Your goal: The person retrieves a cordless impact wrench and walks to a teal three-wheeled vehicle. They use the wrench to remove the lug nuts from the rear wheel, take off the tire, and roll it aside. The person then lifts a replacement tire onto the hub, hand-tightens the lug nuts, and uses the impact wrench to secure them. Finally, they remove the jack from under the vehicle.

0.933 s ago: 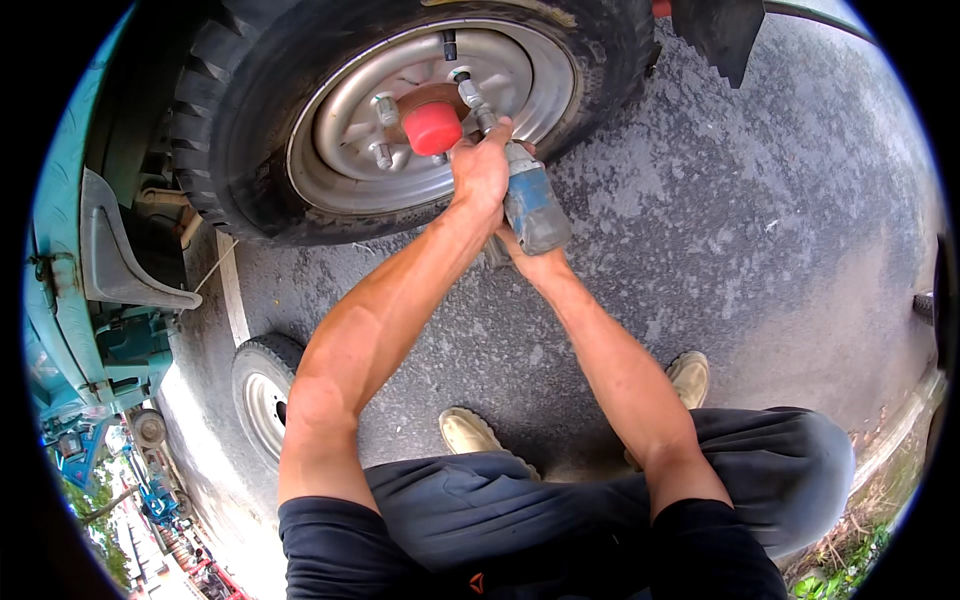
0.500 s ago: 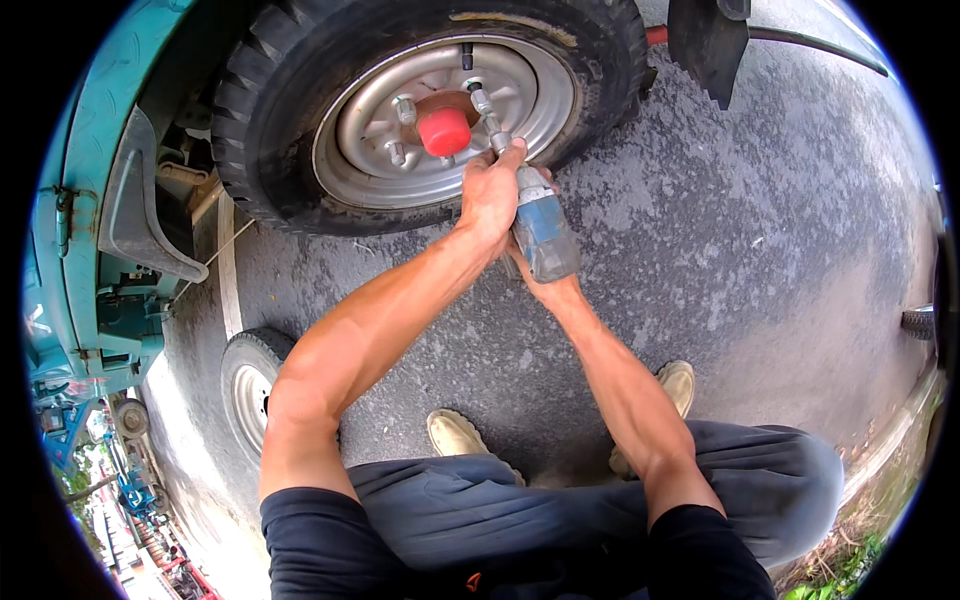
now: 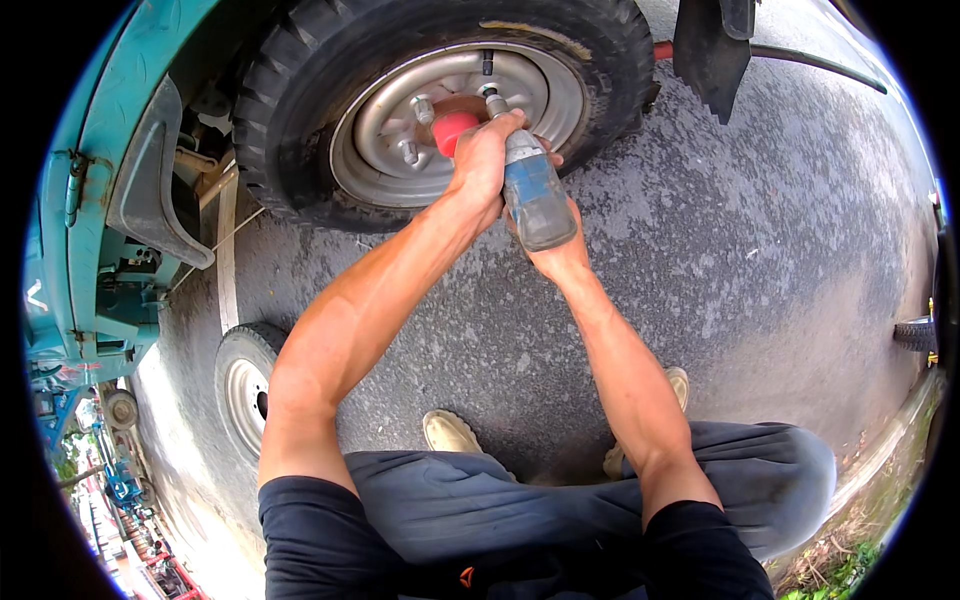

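Power wrench [image 3: 538, 190] has closed in on the wheel rim [image 3: 375, 145] since the earlier frame; less of its nose shows ahead of the hands. Tool sits between both hands, socket [image 3: 497, 103] just beyond the left thumb, at a stud position. Full seating: can't tell. Both hands clamped on the tool: left hand [image 3: 484, 158] round the nose, likely to steer it; right hand [image 3: 563, 243] underneath, fingers showing past the far side, presumably to carry weight and resist twist. Handle hidden.

Red hub cap [image 3: 453, 130] just left of the left hand, partly covered by it; probably limits room that side. Two lug nuts [image 3: 422, 109] farther left. Tyre [image 3: 290, 150] rings the rim ahead. Black flap [image 3: 710, 65] well off to the hands' right, clear of the tool. Loose wheel [image 3: 243, 390] back-left of the hands, beside the left elbow.
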{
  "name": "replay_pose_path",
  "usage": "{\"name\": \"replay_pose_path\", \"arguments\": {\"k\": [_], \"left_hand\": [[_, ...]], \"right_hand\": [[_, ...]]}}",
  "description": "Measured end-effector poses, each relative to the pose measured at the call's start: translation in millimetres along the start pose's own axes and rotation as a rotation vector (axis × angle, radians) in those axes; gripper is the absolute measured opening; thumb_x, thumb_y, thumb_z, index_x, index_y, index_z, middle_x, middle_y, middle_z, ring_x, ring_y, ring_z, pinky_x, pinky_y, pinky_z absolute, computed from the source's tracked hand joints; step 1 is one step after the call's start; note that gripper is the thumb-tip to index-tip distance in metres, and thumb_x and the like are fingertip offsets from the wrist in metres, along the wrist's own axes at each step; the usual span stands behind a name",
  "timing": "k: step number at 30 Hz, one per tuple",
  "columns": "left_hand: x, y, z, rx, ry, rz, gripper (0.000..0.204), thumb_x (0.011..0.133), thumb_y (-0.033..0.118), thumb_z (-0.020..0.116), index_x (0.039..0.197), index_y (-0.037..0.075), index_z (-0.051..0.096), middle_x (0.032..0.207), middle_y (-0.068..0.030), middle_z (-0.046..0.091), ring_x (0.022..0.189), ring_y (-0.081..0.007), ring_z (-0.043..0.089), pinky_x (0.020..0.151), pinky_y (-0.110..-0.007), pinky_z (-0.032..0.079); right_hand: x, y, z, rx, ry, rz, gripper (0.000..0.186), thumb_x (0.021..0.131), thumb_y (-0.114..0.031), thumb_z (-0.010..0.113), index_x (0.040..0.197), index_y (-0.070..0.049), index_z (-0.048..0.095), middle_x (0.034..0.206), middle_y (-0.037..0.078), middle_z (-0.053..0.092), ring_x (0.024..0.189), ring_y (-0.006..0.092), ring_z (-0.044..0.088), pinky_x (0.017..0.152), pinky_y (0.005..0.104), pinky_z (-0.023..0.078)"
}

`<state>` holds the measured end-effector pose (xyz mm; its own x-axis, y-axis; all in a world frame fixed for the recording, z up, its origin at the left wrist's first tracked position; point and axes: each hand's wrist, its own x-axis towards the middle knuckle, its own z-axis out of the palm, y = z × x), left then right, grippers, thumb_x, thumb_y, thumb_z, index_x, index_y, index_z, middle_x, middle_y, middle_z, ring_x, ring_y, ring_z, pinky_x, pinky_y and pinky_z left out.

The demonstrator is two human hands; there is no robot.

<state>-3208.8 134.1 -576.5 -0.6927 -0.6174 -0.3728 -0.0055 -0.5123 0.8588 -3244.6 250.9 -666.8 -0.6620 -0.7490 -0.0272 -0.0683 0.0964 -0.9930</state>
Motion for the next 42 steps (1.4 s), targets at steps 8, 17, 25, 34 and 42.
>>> {"name": "replay_pose_path", "arguments": {"k": [8, 17, 25, 34, 42], "left_hand": [[11.7, 3.5, 3.1, -0.032, 0.087, -0.011, 0.025, 0.102, 0.024, 0.058, 0.108, 0.0, 0.056, 0.087, -0.019, 0.069, 0.072, -0.0319, 0.072, 0.067, -0.044, 0.062], [14.9, 3.0, -0.2, -0.025, 0.098, 0.002, 0.026, 0.1, 0.024, 0.059, 0.11, -0.001, 0.057, 0.086, -0.0199, 0.069, 0.069, -0.0321, 0.072, 0.063, -0.044, 0.062], [14.9, 3.0, -2.4, -0.01, 0.084, -0.009, 0.025, 0.101, 0.024, 0.058, 0.108, 0.0, 0.057, 0.086, -0.0191, 0.07, 0.068, -0.0319, 0.071, 0.063, -0.044, 0.062], [13.5, 2.2, -2.4, -0.071, 0.047, -0.015, 0.033, 0.111, 0.035, 0.047, 0.109, 0.003, 0.054, 0.086, -0.018, 0.069, 0.076, -0.0339, 0.073, 0.071, -0.046, 0.062], [-12.8, -30.0, -2.4, 0.052, 0.047, -0.03, 0.031, 0.11, 0.033, 0.048, 0.108, 0.002, 0.051, 0.087, -0.0197, 0.069, 0.08, -0.0345, 0.074, 0.072, -0.047, 0.061]], "right_hand": [[10.0, 4.2, 6.6, -0.037, 0.002, -0.035, 0.042, 0.09, -0.027, 0.079, 0.12, -0.002, 0.065, 0.108, 0.015, 0.073, 0.1, 0.0278, 0.07, 0.087, 0.0441, 0.056], [15.4, 10.9, 9.7, -0.023, 0.024, -0.061, 0.04, 0.089, -0.026, 0.08, 0.118, -0.001, 0.066, 0.106, 0.015, 0.074, 0.1, 0.0287, 0.072, 0.087, 0.044, 0.057], [10.7, -1.1, 7.7, -0.106, -0.047, -0.008, 0.039, 0.103, -0.024, 0.064, 0.139, -0.01, 0.06, 0.121, 0.008, 0.069, 0.106, 0.0165, 0.063, 0.091, 0.0349, 0.053], [11.7, -2.5, -6.1, -0.173, -0.087, 0.01, 0.04, 0.102, -0.025, 0.064, 0.139, -0.01, 0.06, 0.118, 0.008, 0.069, 0.104, 0.0164, 0.063, 0.089, 0.0345, 0.053], [-23.9, 39.8, -10.5, -0.202, -0.114, 0.032, 0.036, 0.101, -0.029, 0.064, 0.132, -0.009, 0.063, 0.115, 0.009, 0.069, 0.104, 0.0197, 0.064, 0.09, 0.0382, 0.053]]}}
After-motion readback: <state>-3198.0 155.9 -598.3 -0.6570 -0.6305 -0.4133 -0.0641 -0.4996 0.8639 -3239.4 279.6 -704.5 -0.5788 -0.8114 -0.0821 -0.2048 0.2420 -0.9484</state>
